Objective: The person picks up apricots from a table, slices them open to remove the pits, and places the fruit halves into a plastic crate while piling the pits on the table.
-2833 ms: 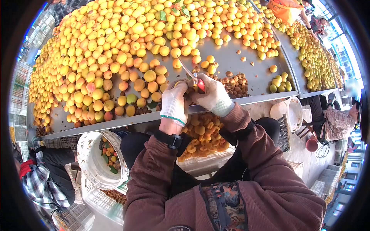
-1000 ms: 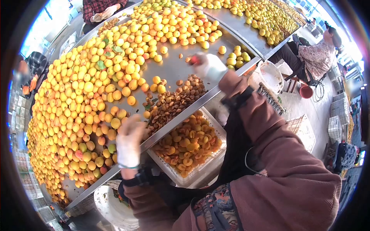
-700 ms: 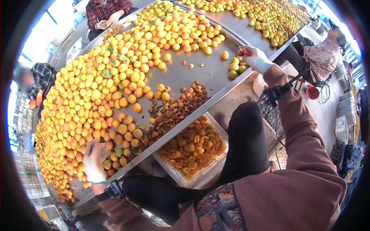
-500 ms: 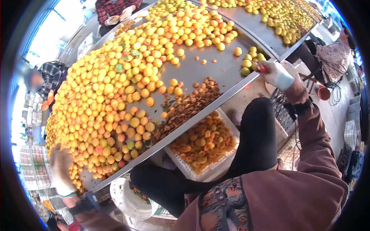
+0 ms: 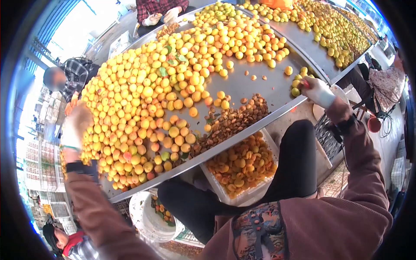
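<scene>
A wide heap of yellow-orange apricots covers the metal table. My left hand, in a pale glove and smeared by motion, is over the heap's left edge; its fingers cannot be made out. At the table's right front edge, my gloved right hand is closed around a small red-handled knife. Just beside it lie several greenish apricots. Brown apricot stones are piled along the front edge. Below, a white crate between my legs holds halved apricots.
A white bucket with some fruit and leaves stands by my left leg. Another person's gloved hands work across the table. A person in a checked shirt is at the left. Stacked crates stand beyond; a second apricot table adjoins.
My left hand has moved up and forward along the heap's left side. My right hand stays by the greenish apricots with the knife. The whole view has shifted slightly.
</scene>
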`<action>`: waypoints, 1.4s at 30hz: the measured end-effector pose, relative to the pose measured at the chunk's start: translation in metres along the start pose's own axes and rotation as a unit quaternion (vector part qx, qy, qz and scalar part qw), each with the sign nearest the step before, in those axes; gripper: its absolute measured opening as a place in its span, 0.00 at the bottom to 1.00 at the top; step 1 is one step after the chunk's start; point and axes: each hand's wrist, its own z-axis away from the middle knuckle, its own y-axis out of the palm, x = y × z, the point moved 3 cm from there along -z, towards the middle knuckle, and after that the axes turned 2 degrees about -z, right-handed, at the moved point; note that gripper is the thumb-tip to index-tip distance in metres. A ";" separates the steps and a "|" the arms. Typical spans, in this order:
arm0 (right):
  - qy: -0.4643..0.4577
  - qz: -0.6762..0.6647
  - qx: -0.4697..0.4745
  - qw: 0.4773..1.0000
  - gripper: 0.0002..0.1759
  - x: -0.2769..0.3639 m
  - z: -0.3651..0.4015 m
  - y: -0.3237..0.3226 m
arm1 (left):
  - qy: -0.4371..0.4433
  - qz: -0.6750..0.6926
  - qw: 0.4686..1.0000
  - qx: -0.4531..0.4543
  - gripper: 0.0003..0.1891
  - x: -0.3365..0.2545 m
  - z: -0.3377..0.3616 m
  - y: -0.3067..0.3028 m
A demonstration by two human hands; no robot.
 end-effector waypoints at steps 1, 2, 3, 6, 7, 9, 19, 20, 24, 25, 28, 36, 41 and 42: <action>-0.037 -0.059 0.007 0.998 0.19 -0.010 -0.026 0.013 | 0.155 -0.151 0.976 0.028 0.19 0.055 -0.010 0.038; -0.100 0.091 -0.023 0.991 0.18 -0.032 -0.066 0.024 | 0.067 -0.447 0.889 0.080 0.16 0.072 -0.013 0.083; -0.073 0.057 0.005 0.996 0.18 -0.016 -0.076 0.025 | 0.129 -0.406 0.900 0.096 0.16 0.062 -0.005 0.122; 0.053 0.059 0.011 0.997 0.20 -0.019 -0.134 0.033 | -0.158 -0.132 0.978 0.028 0.31 0.106 0.008 0.185; 0.028 0.087 -0.022 0.996 0.20 -0.029 -0.156 0.033 | -0.131 -0.144 0.980 0.029 0.32 0.140 0.012 0.199; 0.003 0.115 -0.054 0.992 0.21 -0.052 -0.200 0.040 | -0.173 -0.123 0.977 0.017 0.36 0.135 0.011 0.217; 0.213 -0.269 -0.146 0.928 0.20 -0.079 -0.306 0.063 | -0.221 0.089 0.969 -0.058 0.39 0.119 -0.043 0.283; 0.072 -0.209 -0.146 0.964 0.19 -0.127 -0.368 0.081 | -0.233 0.167 0.956 -0.061 0.38 0.111 -0.046 0.286; -0.100 -0.126 -0.073 0.984 0.21 -0.036 -0.357 0.130 | -0.244 0.201 0.948 -0.021 0.42 0.094 -0.052 0.299; -0.081 -0.235 -0.039 0.968 0.22 -0.023 -0.357 0.145 | -0.246 0.202 0.948 -0.016 0.43 0.086 -0.053 0.304; -0.048 -0.312 0.052 0.948 0.22 0.046 -0.314 0.167 | -0.239 0.184 0.953 0.040 0.44 0.073 -0.068 0.329; -0.160 -0.145 0.185 0.959 0.30 0.119 -0.252 0.236 | -0.170 0.160 0.959 0.161 0.40 0.008 -0.055 0.372; -0.219 -0.082 0.278 0.932 0.26 0.122 -0.186 0.224 | -0.058 0.053 0.954 0.290 0.37 -0.025 -0.026 0.386; -0.241 -0.049 0.295 0.923 0.26 0.120 -0.173 0.220 | -0.090 0.063 0.945 0.308 0.37 -0.037 -0.017 0.385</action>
